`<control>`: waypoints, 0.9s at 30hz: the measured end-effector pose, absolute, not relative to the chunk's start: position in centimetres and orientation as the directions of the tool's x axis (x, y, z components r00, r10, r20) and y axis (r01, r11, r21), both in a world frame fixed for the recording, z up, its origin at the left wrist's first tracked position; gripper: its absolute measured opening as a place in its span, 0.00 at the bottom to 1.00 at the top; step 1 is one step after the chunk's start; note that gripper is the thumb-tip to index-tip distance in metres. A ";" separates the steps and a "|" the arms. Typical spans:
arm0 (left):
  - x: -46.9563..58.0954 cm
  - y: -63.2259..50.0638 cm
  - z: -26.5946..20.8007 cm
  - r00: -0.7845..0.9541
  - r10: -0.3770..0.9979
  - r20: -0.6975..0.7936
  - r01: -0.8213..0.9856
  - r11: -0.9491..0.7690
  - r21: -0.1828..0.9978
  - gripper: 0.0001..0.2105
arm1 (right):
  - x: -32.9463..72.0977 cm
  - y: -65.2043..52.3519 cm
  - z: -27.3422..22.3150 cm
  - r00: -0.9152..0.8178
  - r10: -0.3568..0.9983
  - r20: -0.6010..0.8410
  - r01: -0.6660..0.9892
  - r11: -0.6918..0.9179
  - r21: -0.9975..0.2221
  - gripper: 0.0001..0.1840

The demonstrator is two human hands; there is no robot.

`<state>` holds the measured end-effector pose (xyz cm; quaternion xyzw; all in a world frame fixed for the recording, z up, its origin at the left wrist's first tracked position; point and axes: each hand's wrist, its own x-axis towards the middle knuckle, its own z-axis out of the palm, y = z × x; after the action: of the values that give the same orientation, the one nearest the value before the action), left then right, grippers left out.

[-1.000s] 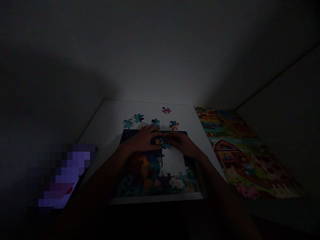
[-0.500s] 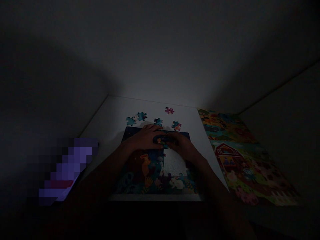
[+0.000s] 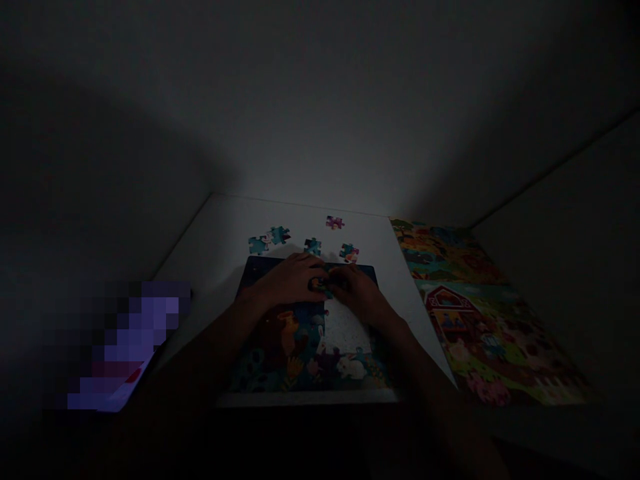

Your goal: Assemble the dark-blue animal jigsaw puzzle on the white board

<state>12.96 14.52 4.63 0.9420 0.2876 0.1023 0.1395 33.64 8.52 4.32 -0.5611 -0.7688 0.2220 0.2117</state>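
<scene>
The left hand point(image 3: 293, 279) lies open across the upper jigsaw point(image 3: 293, 333), probably steadying it, while the right hand point(image 3: 361, 291) curls its fingers down close beside; whether they pinch a piece is too dark to tell. The jigsaw lies flat on the white table point(image 3: 395, 267), loose pieces point(image 3: 312, 247) just past its far edge, seemingly for easy reach.

Can't pin this place down for sure, but my bet's somebody's home or a play corner: there's a kiddie-looking jigsaw point(image 3: 289, 333) and loose pieces point(image 3: 313, 246) on a white worktop point(image 3: 205, 253), with a cartoon farm picture point(image 3: 493, 343) and an animal picture point(image 3: 440, 250) off to the right. Super dim in there, plain wall point(image 3: 310, 133) behind, and the purple glowing thing point(image 3: 135, 347) on the left is too pixelated to make out.
</scene>
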 end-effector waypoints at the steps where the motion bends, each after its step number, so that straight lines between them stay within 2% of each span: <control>1: 13.0 14.5 4.6 0.814 0.569 0.117 0.511 -0.797 0.322 0.21 | 33.6 8.5 4.4 -0.279 0.958 0.063 0.782 0.264 -0.565 0.12; 6: 13.2 14.4 4.7 0.824 0.553 0.120 0.497 -0.809 0.314 0.20 | 33.4 8.4 4.5 -0.277 0.960 0.045 0.808 0.258 -0.530 0.12; 12: 13.5 14.2 5.1 0.828 0.549 0.110 0.498 -0.812 0.304 0.17 | 34.5 9.1 4.2 -0.314 0.943 0.109 0.709 0.309 -0.634 0.11; 14: 13.6 14.2 5.2 0.827 0.553 0.099 0.505 -0.808 0.303 0.17 | 35.3 9.6 4.0 -0.248 0.957 0.152 0.679 0.283 -0.677 0.09; 17: 13.6 14.0 5.5 0.828 0.555 0.085 0.511 -0.808 0.294 0.18 | 36.8 10.4 3.7 -0.045 0.972 0.231 0.650 0.204 -0.732 0.09; 20: 13.6 13.8 5.9 0.831 0.553 0.066 0.517 -0.810 0.275 0.19 | 38.3 11.2 3.3 0.099 0.957 0.274 0.658 0.144 -0.739 0.11; 23: 13.6 13.7 6.0 0.825 0.563 0.044 0.531 -0.800 0.279 0.20 | 39.3 11.9 2.8 0.157 0.947 0.280 0.701 0.093 -0.707 0.11; 27: 13.5 14.0 5.3 0.838 0.541 0.073 0.495 -0.809 0.316 0.23 | 39.7 12.6 2.1 0.153 0.950 0.273 0.731 0.077 -0.678 0.11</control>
<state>13.50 13.98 5.34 0.9478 0.2732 0.0801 0.1436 39.72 12.57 2.10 -0.6632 -0.6336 0.1479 0.3700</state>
